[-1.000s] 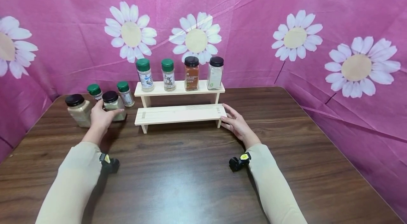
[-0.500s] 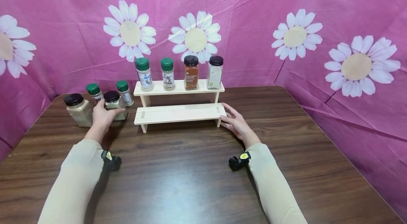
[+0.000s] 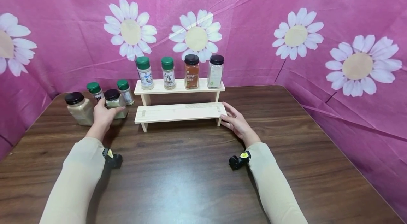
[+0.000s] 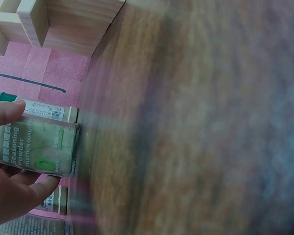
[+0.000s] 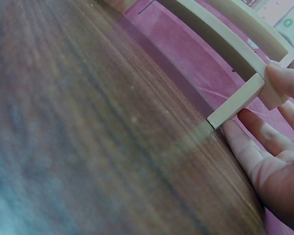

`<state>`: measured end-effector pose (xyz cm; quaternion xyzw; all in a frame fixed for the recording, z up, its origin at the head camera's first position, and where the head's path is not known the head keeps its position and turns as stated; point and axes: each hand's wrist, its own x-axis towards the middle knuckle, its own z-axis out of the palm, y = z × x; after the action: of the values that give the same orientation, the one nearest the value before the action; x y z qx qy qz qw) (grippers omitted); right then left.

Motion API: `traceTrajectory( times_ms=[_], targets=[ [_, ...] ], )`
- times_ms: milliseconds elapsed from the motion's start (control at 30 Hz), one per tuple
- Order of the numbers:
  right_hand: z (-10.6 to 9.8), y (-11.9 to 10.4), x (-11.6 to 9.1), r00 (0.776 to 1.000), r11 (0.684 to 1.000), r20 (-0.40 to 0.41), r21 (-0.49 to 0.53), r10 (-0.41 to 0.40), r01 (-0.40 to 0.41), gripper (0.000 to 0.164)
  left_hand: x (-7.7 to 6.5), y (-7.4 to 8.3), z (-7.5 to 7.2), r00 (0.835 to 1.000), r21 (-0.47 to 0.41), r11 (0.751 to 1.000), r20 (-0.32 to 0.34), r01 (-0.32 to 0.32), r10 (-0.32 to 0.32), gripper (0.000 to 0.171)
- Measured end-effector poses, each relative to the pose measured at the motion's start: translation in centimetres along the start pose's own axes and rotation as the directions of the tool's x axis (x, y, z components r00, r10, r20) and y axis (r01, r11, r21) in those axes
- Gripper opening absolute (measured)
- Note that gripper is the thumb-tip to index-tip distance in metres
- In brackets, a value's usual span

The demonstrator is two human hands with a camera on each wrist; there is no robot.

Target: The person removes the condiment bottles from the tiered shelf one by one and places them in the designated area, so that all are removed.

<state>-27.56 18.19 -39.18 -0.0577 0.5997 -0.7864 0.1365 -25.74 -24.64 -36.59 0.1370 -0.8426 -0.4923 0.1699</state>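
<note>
My left hand grips a square clear jar of seasoning powder with a black lid, thumb on one side and fingers on the other. In the head view this jar stands among other spice jars left of a two-tier wooden spice rack. My right hand holds the right end of the rack's lower step. The right wrist view has the thumb at the step's edge and the fingers against its leg. Nothing stands on the lower step.
On the rack's upper step stand two green-capped shakers, a red sweet pepper jar and a pale black-lidded jar. A larger beige jar and two green-capped shakers stand around my left hand. Pink flowered cloth hangs behind the table.
My left hand and the jar of seasoning powder have shifted very slightly to the right. My right hand stays on the rack, and the other jars stay in place.
</note>
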Motion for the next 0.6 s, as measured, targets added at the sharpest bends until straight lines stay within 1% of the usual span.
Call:
traceTrajectory(
  times_ms=[267, 600],
  targets=[
    [-0.01, -0.03, 0.06, 1.000, 1.000, 0.005, -0.003, -0.003, 0.003, 0.061, -0.07, 0.09, 0.03, 1.000, -0.001, 1.000, 0.001, 0.007, -0.007, 0.061],
    [-0.09, 0.06, 0.06, 1.000, 1.000, 0.003, -0.002, -0.003, 0.003, 0.061, -0.15, 0.02, 0.04, 1.000, -0.007, 1.000, -0.001, -0.001, 0.001, 0.061]
  ],
)
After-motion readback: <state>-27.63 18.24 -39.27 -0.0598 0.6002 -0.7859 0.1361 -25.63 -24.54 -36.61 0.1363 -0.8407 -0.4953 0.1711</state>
